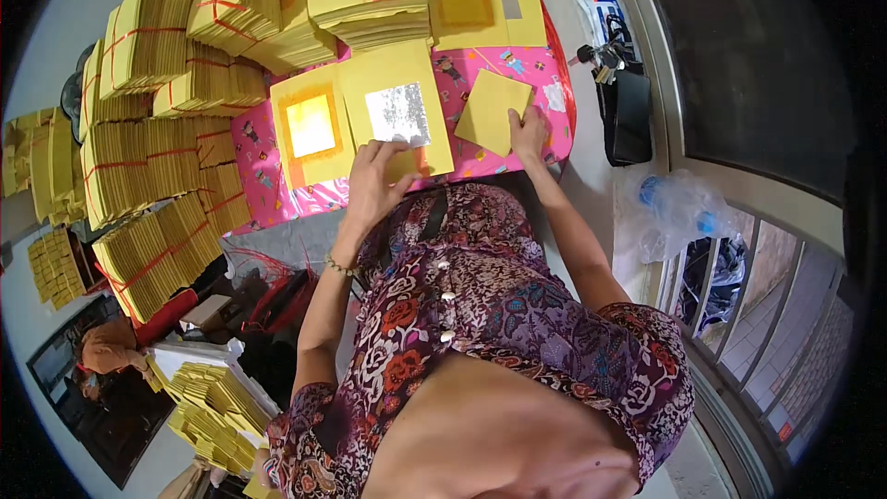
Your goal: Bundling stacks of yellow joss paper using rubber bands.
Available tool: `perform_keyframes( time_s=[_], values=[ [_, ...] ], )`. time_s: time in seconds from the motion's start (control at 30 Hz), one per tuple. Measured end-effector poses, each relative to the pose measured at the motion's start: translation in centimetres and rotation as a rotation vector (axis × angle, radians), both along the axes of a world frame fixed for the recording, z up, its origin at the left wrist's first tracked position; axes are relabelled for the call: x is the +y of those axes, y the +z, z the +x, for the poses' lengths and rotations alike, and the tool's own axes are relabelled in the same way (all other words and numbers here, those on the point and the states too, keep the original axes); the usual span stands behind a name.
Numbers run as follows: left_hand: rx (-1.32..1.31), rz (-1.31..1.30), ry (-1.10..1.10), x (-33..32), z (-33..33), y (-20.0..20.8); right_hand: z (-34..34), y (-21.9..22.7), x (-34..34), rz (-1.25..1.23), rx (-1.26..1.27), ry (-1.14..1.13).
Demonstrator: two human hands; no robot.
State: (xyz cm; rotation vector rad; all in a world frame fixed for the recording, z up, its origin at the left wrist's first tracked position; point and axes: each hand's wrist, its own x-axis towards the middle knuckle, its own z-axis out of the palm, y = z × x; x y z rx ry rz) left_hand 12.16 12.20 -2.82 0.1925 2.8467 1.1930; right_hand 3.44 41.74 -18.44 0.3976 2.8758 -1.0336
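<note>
My left hand lies on the lower part of a yellow joss paper sheet with a silver foil square, its fingers stretched out near the foil's lower edge. To the left of that sheet lies another with a shiny gold square framed in orange. On the right, a plain yellow folded joss paper lies at a slant, and my right hand grips its right edge. Whether it has several layers, I cannot tell.
A tall stack of silver-foil sheets stands beyond my hands on the pink patterned table cover. Bundles tied with red string pile up at the left. Keys and a black pouch lie on the ledge at the right.
</note>
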Motion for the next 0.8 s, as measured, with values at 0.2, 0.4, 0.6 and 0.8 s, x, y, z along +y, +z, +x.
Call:
perform_keyframes(
  time_s=[0.2,0.4,0.6,0.8],
  values=[
    [-0.006,-0.158,-0.097,-0.6,0.4,-1.9,0.0,1.5,-1.0,0.242,0.1,-0.046],
    [0.029,-0.132,-0.129,-1.1,0.0,-1.8,0.3,4.4,-1.2,0.173,0.321,0.069],
    [-0.069,-0.026,-0.14,-2.0,-0.5,-2.2,1.6,13.9,-4.7,-0.406,-0.102,0.603],
    [-0.076,0.053,-0.138,-2.1,-1.0,-2.5,2.5,14.5,-6.6,-0.246,0.084,0.997]
  ],
)
